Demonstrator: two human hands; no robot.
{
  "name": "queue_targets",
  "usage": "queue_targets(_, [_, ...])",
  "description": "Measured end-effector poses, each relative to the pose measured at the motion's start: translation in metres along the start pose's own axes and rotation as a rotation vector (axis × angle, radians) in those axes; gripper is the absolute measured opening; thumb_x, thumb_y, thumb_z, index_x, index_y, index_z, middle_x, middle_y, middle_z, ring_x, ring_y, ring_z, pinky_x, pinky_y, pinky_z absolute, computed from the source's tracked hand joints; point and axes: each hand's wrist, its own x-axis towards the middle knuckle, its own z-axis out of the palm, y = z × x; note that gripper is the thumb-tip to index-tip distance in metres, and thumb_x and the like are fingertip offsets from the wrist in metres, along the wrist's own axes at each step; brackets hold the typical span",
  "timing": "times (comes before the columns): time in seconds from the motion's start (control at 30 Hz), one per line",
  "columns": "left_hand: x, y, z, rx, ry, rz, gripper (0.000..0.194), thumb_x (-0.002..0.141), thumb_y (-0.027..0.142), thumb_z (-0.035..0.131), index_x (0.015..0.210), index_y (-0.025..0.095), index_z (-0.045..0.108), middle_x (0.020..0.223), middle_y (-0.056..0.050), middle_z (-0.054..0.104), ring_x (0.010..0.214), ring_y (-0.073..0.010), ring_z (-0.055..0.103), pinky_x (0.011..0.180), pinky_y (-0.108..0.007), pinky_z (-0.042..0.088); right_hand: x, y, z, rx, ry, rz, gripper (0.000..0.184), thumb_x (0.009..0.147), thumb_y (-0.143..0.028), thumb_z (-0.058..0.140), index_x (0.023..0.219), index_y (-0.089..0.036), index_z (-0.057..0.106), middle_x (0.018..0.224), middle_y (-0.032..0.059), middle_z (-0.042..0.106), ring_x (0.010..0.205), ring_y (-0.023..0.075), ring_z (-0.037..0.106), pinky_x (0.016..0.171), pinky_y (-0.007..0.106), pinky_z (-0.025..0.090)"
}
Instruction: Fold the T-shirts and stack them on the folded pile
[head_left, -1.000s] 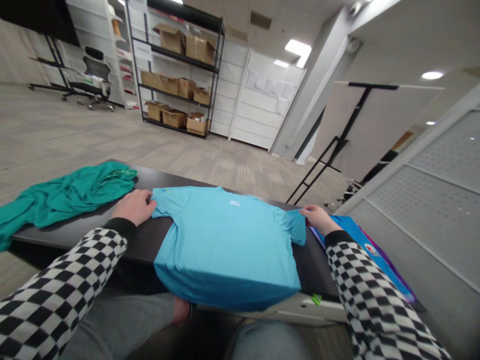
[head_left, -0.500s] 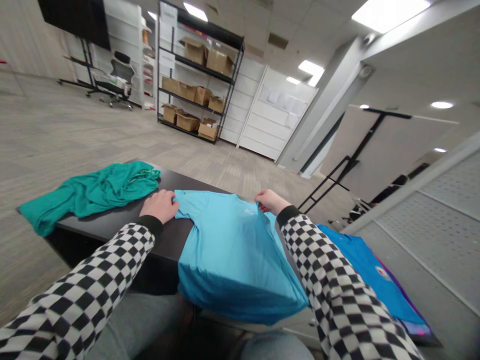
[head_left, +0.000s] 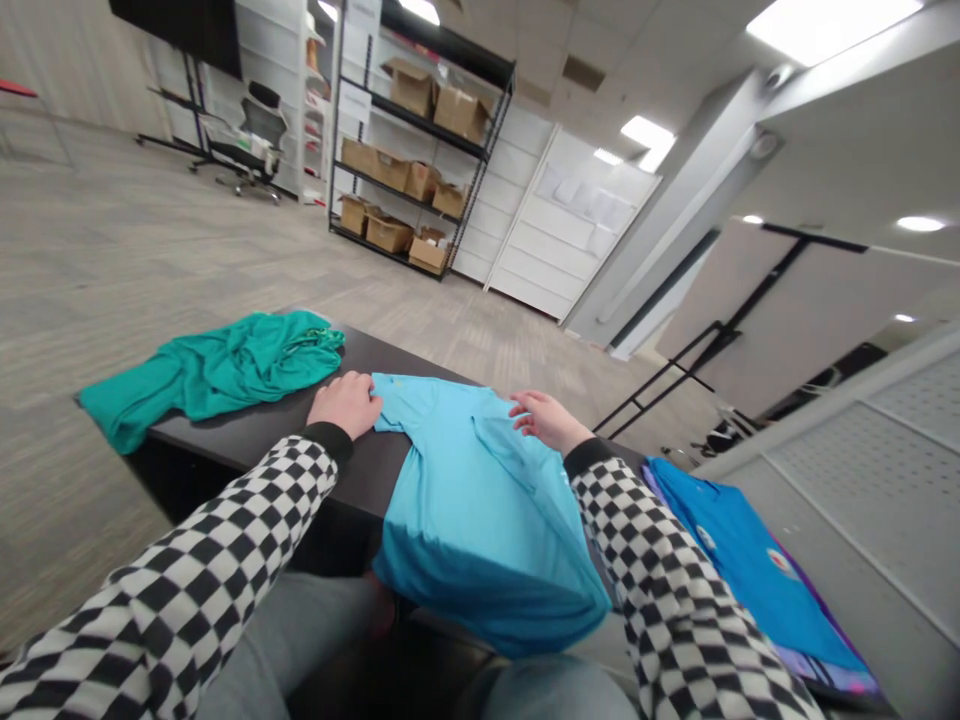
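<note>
Grey carpet (head_left: pixel 487 325) all around, and a loose fold on the dark, flat surface (head_left: pixel 375 470)

Front and centre, the light-blue short-sleeved fabric shirt (head_left: pixel 465 520) lies across the surface, its lower end draped over the near edge, its right side turned inward across the front in an uneven layer. Left hand (head_left: pixel 343 403) at the left sleeve, thumb right up against the cuff; whether that grip is pinching cloth or merely pressing it down, I cannot tell. Right hand (head_left: pixel 551 420) over the turned-in layer, fingers spread and loosely bent, nothing visibly clasped; contact is unclear too.

So where's the danger? That hanging hem, for one: its weight could drag everything off the edge if neither grip pins it. The loose layer could ruck up or flip back if the black-and-white checkered right sleeve (head_left: pixel 652 550) brushes it. A hard tug from the left might skew the lot. And watch the neighbours! A wide swing could catch the crumpled teal cloth garment (head_left: pixel 232 365) near the left hand, and a stray elbow could unsettle the flat, bright-blue fabric shirt (head_left: pixel 757 560) on the right.
</note>
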Motion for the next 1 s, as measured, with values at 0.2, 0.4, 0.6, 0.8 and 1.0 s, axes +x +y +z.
queue_targets(0.2, [0.002, -0.007, 0.003, -0.012, 0.001, 0.050, 0.025, 0.100, 0.029, 0.062, 0.115, 0.016, 0.077, 0.125, -0.017, 0.075, 0.111, -0.0353, 0.068, 0.100, -0.049, 0.051, -0.100, 0.043, -0.085, 0.044, 0.219, -0.052, 0.026, 0.099, -0.041, 0.078, 0.110, -0.019, 0.070, 0.086, 0.0028, 0.073, 0.060, 0.0126, 0.065, 0.046, 0.021, 0.044])
queue_targets(0.4, [0.016, -0.023, 0.017, -0.101, 0.046, 0.058, 0.038, 0.090, 0.037, 0.071, 0.118, 0.014, 0.081, 0.127, -0.025, 0.076, 0.117, -0.0444, 0.072, 0.102, -0.061, 0.057, -0.265, 0.146, -0.082, 0.204, 0.383, -0.046, 0.051, 0.087, -0.060, 0.088, 0.114, -0.020, 0.073, 0.077, 0.0014, 0.071, 0.061, 0.0164, 0.065, 0.051, 0.025, 0.046])
queue_targets(0.6, [0.013, -0.019, 0.004, -0.133, 0.116, 0.130, 0.045, 0.088, 0.043, 0.064, 0.116, 0.013, 0.083, 0.125, -0.032, 0.077, 0.127, -0.0576, 0.069, 0.098, -0.076, 0.055, -0.343, 0.238, -0.030, 0.276, 0.697, 0.060, 0.043, 0.088, -0.056, 0.083, 0.113, -0.021, 0.076, 0.091, 0.0067, 0.079, 0.080, 0.0228, 0.074, 0.072, 0.035, 0.060])
queue_targets(0.8, [-0.069, 0.060, -0.021, -0.292, 0.327, 0.469, 0.034, 0.097, 0.030, 0.058, 0.116, 0.014, 0.081, 0.117, -0.025, 0.080, 0.118, -0.0439, 0.074, 0.105, -0.068, 0.054, -0.309, 0.255, -0.012, -0.006, 0.642, 0.025, 0.029, 0.089, -0.042, 0.076, 0.110, -0.021, 0.080, 0.119, 0.0145, 0.085, 0.113, 0.0325, 0.079, 0.111, 0.050, 0.058])
queue_targets(1.0, [-0.218, 0.193, -0.006, -0.537, -0.250, 1.079, 0.027, 0.099, 0.016, 0.060, 0.113, 0.024, 0.083, 0.114, -0.009, 0.084, 0.108, -0.0287, 0.076, 0.103, -0.049, 0.056, -0.278, 0.251, 0.005, 0.095, 0.648, 0.003, 0.021, 0.088, -0.037, 0.075, 0.101, -0.021, 0.076, 0.103, 0.0111, 0.086, 0.096, 0.0278, 0.081, 0.092, 0.041, 0.063])
